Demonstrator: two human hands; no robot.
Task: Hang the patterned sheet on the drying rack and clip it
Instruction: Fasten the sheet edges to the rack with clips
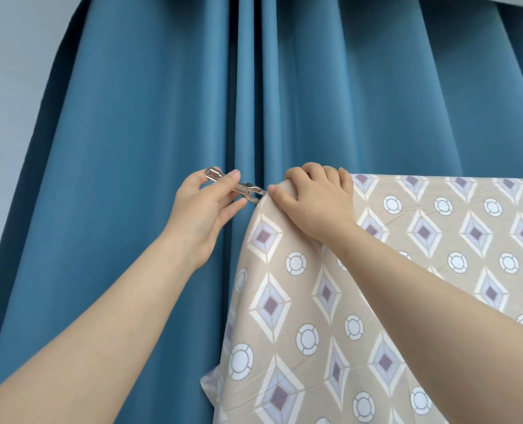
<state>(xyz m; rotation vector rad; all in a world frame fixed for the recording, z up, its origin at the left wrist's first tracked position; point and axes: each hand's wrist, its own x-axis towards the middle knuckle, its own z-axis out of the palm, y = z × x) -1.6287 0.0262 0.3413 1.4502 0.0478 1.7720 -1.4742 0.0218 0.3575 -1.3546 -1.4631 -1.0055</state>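
Note:
The patterned sheet (pixel 346 301), beige with white-and-purple diamonds and white circles, hangs draped over a rack bar that the cloth hides. Its top edge runs from the centre to the right border. My right hand (pixel 315 203) grips the sheet's upper left corner, fingers curled over the top and thumb pressing the cloth. My left hand (pixel 205 209) pinches a metal clip (pixel 239 186) between thumb and fingers. The clip's forked jaw points right and reaches the sheet corner beside my right thumb.
A blue curtain (pixel 131 148) with deep vertical folds fills the background right behind the sheet. A pale wall (pixel 6 71) shows at the far left. The sheet's lower left corner hangs loose in front of the curtain.

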